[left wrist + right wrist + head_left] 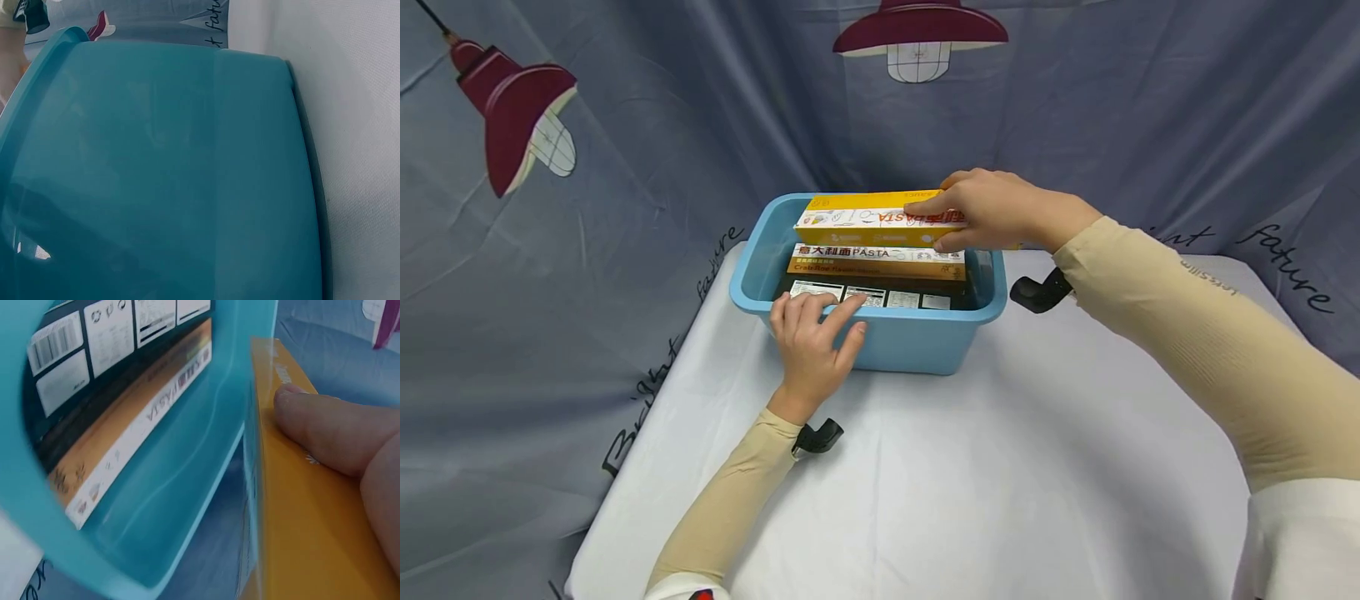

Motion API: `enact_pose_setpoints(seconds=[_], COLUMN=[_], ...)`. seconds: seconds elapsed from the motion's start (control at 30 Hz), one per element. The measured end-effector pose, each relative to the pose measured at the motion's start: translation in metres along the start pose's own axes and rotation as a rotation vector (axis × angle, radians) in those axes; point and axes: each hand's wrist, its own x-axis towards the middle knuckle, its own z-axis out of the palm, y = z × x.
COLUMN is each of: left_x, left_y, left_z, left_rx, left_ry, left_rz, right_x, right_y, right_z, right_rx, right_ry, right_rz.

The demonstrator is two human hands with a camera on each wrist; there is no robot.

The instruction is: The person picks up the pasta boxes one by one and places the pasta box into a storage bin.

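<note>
My right hand (1000,208) grips a yellow and white pasta box (850,218) by its right end, over the back of a light blue plastic basin (902,346). In the right wrist view the thumb lies along the yellow side of this box (325,537), just outside the basin's rim (206,519). A dark and brown pasta box (872,260), with white label panels on its dark face, lies inside the basin. My left hand (811,350) holds the basin's front rim, fingers bent over it and thumb outside. The left wrist view shows mostly the basin's outer wall (156,156).
A white cloth (1000,467) covers the table under the basin. Grey-blue curtains (700,108) printed with red lamps and lettering hang behind and to the left. Black wrist cameras (1041,292) sit at both wrists, the right one close beside the basin.
</note>
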Motion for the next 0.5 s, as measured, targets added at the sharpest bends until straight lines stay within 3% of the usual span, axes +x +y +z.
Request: enact_pose_setpoints(seconds=[0.5], left_x=[-0.001], left_y=[-0.001], left_z=[0.002], left_rx=[-0.001], left_ry=[-0.005], left_rz=[-0.009], right_x=[0.033], right_y=[-0.030], right_z=[0.020], right_rx=[-0.080], right_ry=[-0.044], right_rz=[-0.127])
